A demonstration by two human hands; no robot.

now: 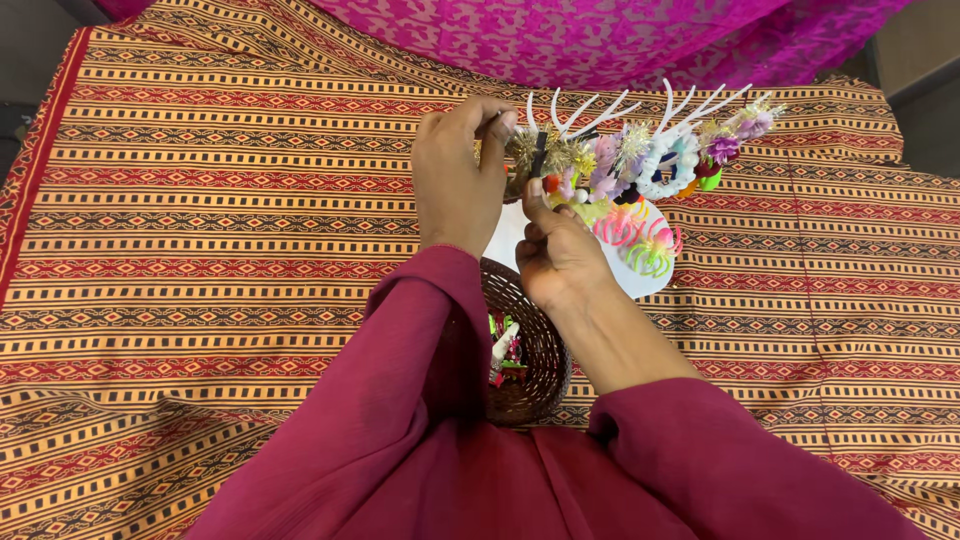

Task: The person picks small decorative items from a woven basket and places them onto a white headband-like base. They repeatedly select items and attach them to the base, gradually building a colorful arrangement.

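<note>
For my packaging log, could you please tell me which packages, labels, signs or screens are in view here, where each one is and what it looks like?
White card: behind the right hand, rounded, plain white, with pink and green spiral hair ties on it; it may be a backing card.
No labels, signs or screens show.

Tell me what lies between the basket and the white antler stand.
In the head view, the right hand sits between the basket and the stand, above a white round base.
</note>
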